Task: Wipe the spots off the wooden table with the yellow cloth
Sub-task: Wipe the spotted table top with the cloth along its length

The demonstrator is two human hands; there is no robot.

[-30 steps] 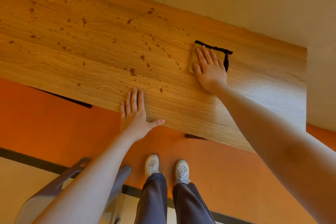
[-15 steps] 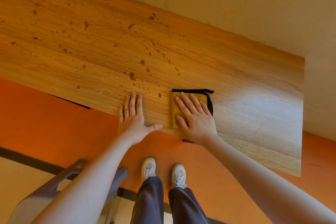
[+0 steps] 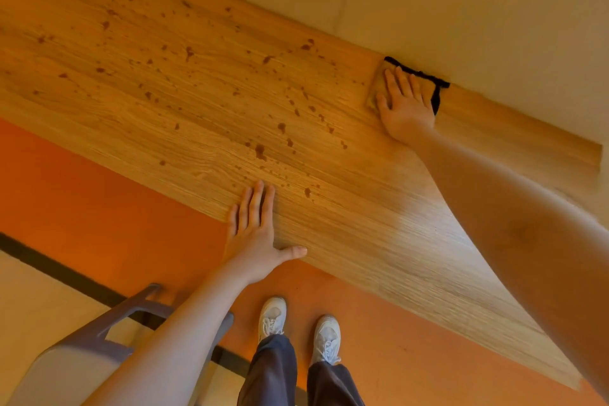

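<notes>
The wooden table (image 3: 379,227) runs diagonally across the view. Several dark brown spots (image 3: 260,152) are scattered over its left and middle parts. My right hand (image 3: 405,105) presses flat, fingers straight, on the yellow cloth (image 3: 374,99) with a black hem at the table's far edge against the wall. Most of the cloth is hidden under the hand. My left hand (image 3: 255,234) rests flat on the table's near edge, thumb spread to the right, holding nothing.
A beige wall (image 3: 461,10) borders the table's far edge. A grey chair (image 3: 85,349) stands at the lower left on the orange floor (image 3: 99,201). My white shoes (image 3: 296,326) stand below the table's near edge.
My right hand has slid the yellow cloth from the table's near edge, beside my left hand, away to the far edge by the wall. The left hand has stayed in place.
</notes>
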